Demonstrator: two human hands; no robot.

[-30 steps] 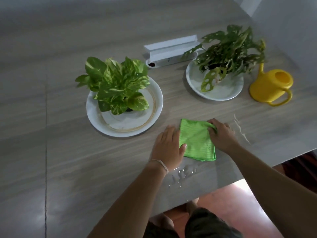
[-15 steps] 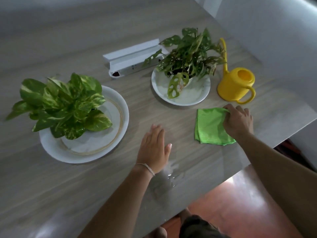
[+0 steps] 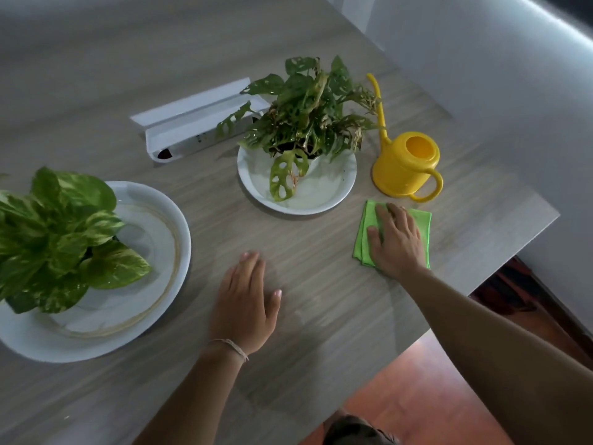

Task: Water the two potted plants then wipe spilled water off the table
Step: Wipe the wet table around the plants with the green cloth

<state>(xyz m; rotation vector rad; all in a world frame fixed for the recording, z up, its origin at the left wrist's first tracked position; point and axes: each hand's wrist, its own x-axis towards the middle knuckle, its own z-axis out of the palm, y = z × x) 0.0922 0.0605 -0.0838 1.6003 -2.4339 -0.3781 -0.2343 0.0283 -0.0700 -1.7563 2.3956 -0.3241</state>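
We see the right hand (image 3: pixel 396 240) pressed flat, fingers spread, on the folded bright green cloth (image 3: pixel 369 239) at centre right on the grey wood-grain table (image 3: pixel 314 274), just below the yellow plastic watering can (image 3: pixel 406 167). The left hand (image 3: pixel 245 303) lies flat and empty at lower centre. Both leafy plants sit on white plates: one at left (image 3: pixel 57 236), one at upper centre (image 3: pixel 305 110).
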